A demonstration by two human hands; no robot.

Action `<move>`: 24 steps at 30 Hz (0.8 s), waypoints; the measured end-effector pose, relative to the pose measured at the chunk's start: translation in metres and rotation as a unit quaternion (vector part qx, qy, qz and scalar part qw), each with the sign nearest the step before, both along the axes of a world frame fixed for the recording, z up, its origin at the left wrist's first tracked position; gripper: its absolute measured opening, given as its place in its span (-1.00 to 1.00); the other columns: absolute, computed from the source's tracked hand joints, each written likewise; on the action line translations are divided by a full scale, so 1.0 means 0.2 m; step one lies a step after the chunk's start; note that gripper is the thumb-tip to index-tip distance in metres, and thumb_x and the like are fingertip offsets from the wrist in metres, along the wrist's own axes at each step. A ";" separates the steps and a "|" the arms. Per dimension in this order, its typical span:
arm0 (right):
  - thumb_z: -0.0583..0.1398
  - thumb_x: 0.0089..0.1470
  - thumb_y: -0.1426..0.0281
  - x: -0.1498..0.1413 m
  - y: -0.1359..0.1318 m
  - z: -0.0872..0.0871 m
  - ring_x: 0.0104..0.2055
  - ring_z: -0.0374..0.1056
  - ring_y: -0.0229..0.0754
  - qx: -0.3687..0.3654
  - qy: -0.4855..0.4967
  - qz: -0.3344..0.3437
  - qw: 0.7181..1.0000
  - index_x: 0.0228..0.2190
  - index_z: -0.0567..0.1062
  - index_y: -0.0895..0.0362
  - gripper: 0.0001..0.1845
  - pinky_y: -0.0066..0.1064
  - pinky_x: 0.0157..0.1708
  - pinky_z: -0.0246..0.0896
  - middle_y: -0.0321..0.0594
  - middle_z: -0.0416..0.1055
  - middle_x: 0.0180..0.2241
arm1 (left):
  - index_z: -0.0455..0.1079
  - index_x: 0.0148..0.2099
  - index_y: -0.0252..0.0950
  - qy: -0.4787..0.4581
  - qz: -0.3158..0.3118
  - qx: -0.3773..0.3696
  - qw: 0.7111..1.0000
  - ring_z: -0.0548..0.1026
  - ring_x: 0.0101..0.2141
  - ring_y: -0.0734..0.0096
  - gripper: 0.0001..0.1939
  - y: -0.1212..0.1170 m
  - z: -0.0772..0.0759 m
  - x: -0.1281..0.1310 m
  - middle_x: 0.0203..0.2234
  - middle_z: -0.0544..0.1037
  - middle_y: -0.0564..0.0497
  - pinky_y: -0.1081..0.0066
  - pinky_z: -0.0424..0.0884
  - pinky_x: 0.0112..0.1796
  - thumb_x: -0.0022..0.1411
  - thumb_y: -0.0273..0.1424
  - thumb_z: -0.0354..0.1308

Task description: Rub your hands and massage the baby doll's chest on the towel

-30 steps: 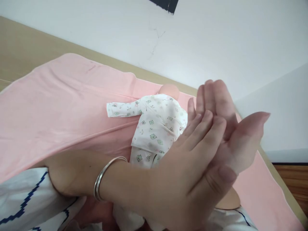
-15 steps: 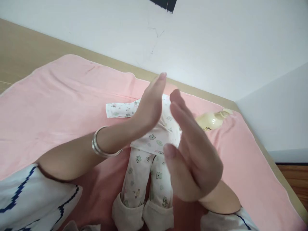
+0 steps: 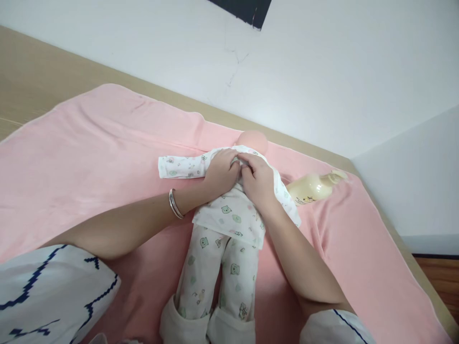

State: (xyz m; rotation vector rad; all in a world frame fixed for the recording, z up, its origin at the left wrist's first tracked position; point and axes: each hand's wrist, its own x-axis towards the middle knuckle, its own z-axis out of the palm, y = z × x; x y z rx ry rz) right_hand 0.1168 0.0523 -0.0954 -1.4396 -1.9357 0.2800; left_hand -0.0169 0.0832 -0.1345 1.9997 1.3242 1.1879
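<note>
A doll (image 3: 253, 141) lies stretched out on a pink blanket (image 3: 107, 129), dressed in a white printed shirt (image 3: 227, 210) and matching trousers (image 3: 234, 267) with turned-up cuffs. Both my hands rest on the shirt's upper middle, close below the bare round head. My left hand (image 3: 222, 171), with a silver bangle (image 3: 175, 204) at the wrist, has its fingers curled against the cloth. Beside it, nearly touching, my right hand (image 3: 257, 180) is bent the same way, thumb and forefinger drawn together on the fabric. My fingertips are partly hidden.
To the right of the doll a pale yellow pump bottle (image 3: 311, 188) lies on its side on the blanket. Behind the wooden edge (image 3: 150, 93) rises a white wall (image 3: 315, 71) with a dark patch (image 3: 247, 12).
My palms were pressed together in the air above the doll, then parted. Both hands have come down onto the shirt's upper part, and the bottle has come into view.
</note>
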 end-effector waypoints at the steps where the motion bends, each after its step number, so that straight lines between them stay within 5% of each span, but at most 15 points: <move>1: 0.04 0.22 0.42 0.03 0.00 -0.01 0.31 0.45 -0.03 -0.001 -0.012 0.006 1.000 0.09 0.64 0.04 -0.47 0.02 0.43 0.27 -0.20 0.59 0.19 | 0.50 0.08 -0.29 0.003 0.003 0.003 1.000 0.52 0.21 0.09 -0.60 0.00 -0.01 0.00 0.15 0.63 -0.18 0.02 0.39 0.36 0.38 -0.43 -0.10; 8: 0.00 0.35 0.25 0.17 0.03 -0.04 0.56 0.08 0.03 -0.048 -0.068 0.019 0.996 0.31 0.45 0.17 -0.39 0.17 0.57 -0.12 -0.04 0.23 0.46 | 0.47 0.24 -0.28 0.031 0.011 -0.004 0.999 0.42 0.34 0.22 -0.50 -0.02 -0.04 -0.02 0.30 0.55 -0.08 0.09 0.23 0.47 0.42 -0.39 -0.14; 12: -0.05 0.39 0.23 0.08 -0.08 -0.03 0.61 -0.15 0.25 -0.096 -0.128 -0.036 0.987 0.43 0.21 0.35 -0.27 0.34 0.54 -0.19 0.16 -0.02 0.54 | 0.50 0.20 -0.26 0.028 0.013 -0.004 1.000 0.45 0.31 0.19 -0.51 -0.01 -0.03 -0.02 0.26 0.58 -0.08 0.08 0.26 0.45 0.39 -0.39 -0.12; 17: -0.05 0.38 0.35 -0.04 -0.22 0.01 0.63 -0.20 0.22 -0.084 -0.191 0.025 0.978 0.42 0.26 0.30 -0.33 0.27 0.58 -0.23 0.06 0.02 0.54 | 0.52 0.17 -0.26 0.015 0.018 -0.005 1.000 0.47 0.28 0.18 -0.51 -0.01 -0.04 -0.03 0.24 0.60 -0.09 0.09 0.26 0.44 0.37 -0.40 -0.13; 21: -0.06 0.42 0.31 0.04 -0.11 0.01 0.63 -0.19 0.19 -0.111 -0.162 0.017 0.980 0.38 0.36 0.08 -0.40 0.33 0.55 -0.24 -0.10 0.03 0.55 | 0.52 0.17 -0.25 0.017 0.022 -0.005 1.000 0.47 0.27 0.20 -0.51 -0.01 -0.04 -0.02 0.22 0.61 -0.08 0.12 0.24 0.45 0.39 -0.40 -0.14; 24: 0.00 0.41 0.17 0.12 -0.01 0.01 0.63 -0.25 0.26 -0.131 -0.127 -0.022 0.983 0.45 0.23 0.12 -0.32 0.34 0.53 -0.21 -0.01 -0.09 0.58 | 0.50 0.19 -0.26 0.024 0.020 -0.011 0.999 0.46 0.29 0.21 -0.51 -0.02 -0.03 -0.02 0.24 0.59 -0.08 0.14 0.25 0.44 0.40 -0.38 -0.14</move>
